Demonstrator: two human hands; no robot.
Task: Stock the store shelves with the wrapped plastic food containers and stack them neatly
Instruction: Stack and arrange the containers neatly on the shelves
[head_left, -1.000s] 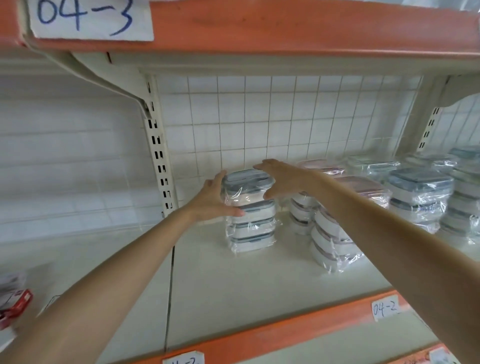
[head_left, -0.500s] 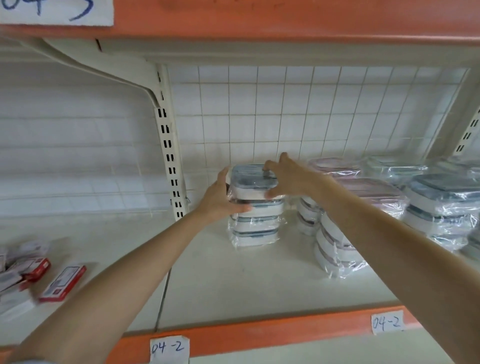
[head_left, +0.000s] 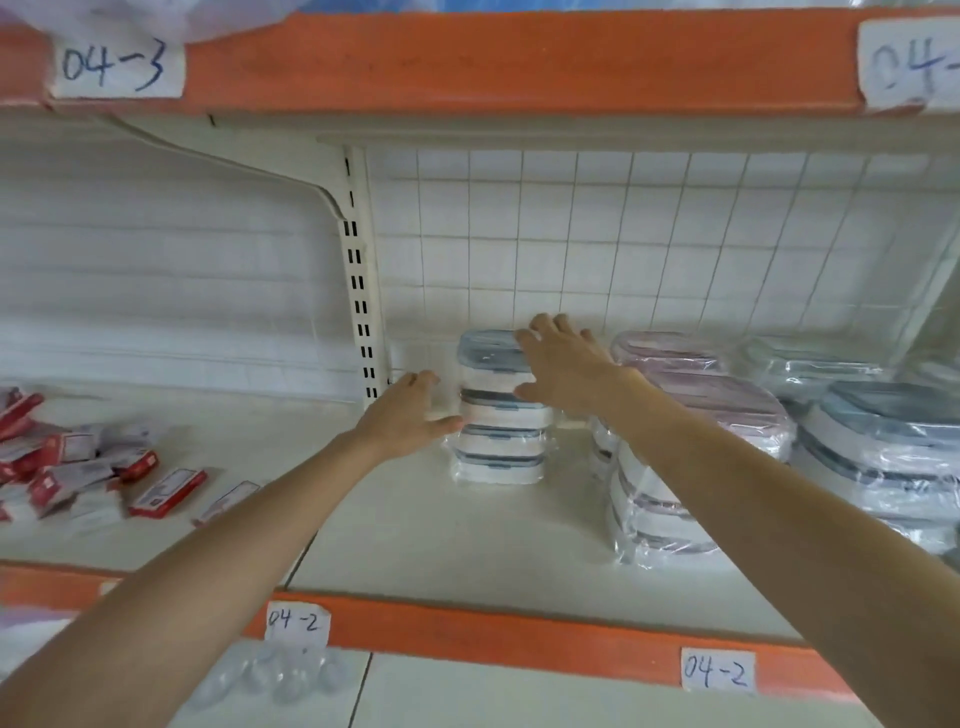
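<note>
- Here, one wrapped stack of four containers stands near the shelf back edge.
- Left hand and right hand, both spread, flank it.
- White shelf, orange front edge.

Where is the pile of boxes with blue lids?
The blue-lidded stack stands mid-shelf at the back, between the left hand and right hand, left of the pink-lidded stacks.

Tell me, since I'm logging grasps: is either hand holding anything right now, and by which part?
Nothing is held. Both the left hand and the right hand are open, fingers spread, beside the stack of wrapped containers.
</note>
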